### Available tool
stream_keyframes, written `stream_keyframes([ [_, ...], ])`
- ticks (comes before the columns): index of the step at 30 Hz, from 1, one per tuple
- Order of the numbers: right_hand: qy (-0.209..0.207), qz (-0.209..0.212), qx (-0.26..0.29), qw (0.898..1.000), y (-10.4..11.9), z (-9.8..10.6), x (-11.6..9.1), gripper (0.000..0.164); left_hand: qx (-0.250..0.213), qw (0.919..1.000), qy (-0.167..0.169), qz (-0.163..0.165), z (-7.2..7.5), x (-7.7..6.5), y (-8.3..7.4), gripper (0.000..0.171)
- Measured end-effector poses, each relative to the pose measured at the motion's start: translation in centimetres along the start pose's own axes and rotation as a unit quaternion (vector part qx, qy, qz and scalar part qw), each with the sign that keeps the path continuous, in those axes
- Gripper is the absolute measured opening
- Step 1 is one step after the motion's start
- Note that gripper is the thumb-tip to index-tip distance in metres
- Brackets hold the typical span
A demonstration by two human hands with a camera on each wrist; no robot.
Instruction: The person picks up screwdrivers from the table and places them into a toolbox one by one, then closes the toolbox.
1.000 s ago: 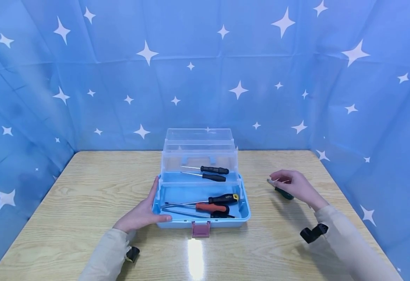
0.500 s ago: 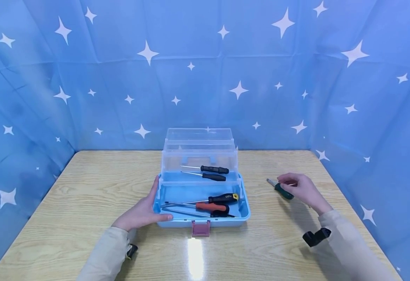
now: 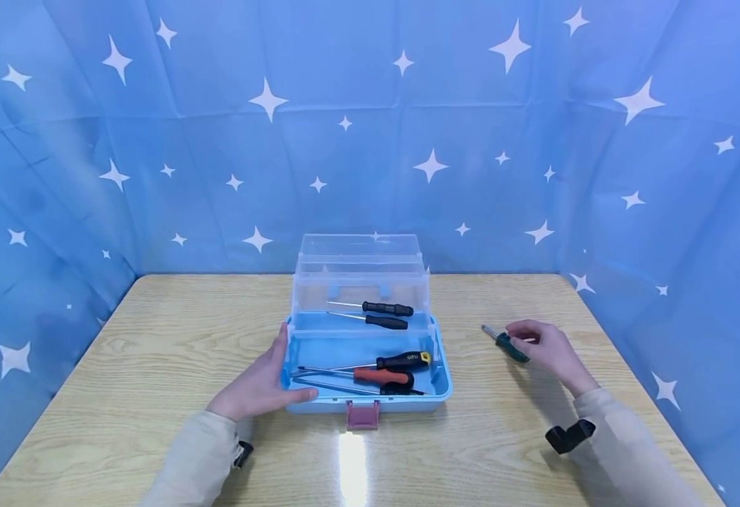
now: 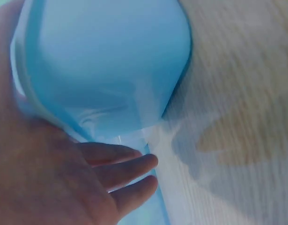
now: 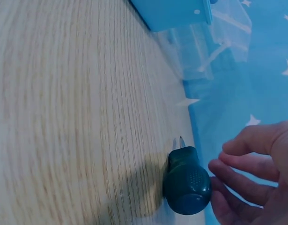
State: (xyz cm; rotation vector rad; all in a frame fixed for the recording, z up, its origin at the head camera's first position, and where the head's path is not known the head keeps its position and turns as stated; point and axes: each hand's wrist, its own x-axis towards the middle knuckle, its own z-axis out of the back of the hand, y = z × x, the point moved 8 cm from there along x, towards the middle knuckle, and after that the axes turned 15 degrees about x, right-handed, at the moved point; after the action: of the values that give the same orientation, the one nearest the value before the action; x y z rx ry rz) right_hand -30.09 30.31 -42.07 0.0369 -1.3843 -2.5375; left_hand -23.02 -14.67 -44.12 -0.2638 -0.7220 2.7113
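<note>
A light-blue toolbox [image 3: 370, 403] with a clear raised lid stands mid-table. My left hand [image 3: 262, 380] rests against its left end, thumb on the front rim. In the left wrist view the other fingers [image 4: 127, 171] lie straight beside the blue wall. To the right, a short green screwdriver [image 3: 510, 346] lies on the wood. My right hand [image 3: 547, 348] hovers by its handle with relaxed fingers. The right wrist view has these fingers [image 5: 242, 185] beside the green handle [image 5: 186, 183], not wrapped round it; whether a fingertip touches is unclear.
Inside the box lie a black-and-yellow screwdriver [image 3: 404, 360], an orange-and-black one [image 3: 376, 376] and another black-handled one [image 3: 391, 389]. Two slim black screwdrivers [image 3: 387, 308] lie at the lid side. A starry blue curtain [image 3: 370, 141] encloses the wooden table [image 3: 186, 338].
My right hand has drawn back to the right, from over the green screwdriver's shaft to beside its handle. The screwdriver stays where it was. The left hand has barely shifted.
</note>
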Motion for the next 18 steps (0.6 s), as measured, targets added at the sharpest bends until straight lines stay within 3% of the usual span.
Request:
stream_keyframes([
  [9,-0.021,-0.002,-0.030,0.999,-0.22,0.47,0.02,0.027,0.103,0.9936,-0.036,0.026,0.48,-0.10,-0.17,0.123],
  [18,-0.008,-0.030,-0.016,0.999,-1.00,-0.23,-0.26,0.030,0.117,0.9917,-0.030,0.045,0.15,-0.10,0.18,0.124],
])
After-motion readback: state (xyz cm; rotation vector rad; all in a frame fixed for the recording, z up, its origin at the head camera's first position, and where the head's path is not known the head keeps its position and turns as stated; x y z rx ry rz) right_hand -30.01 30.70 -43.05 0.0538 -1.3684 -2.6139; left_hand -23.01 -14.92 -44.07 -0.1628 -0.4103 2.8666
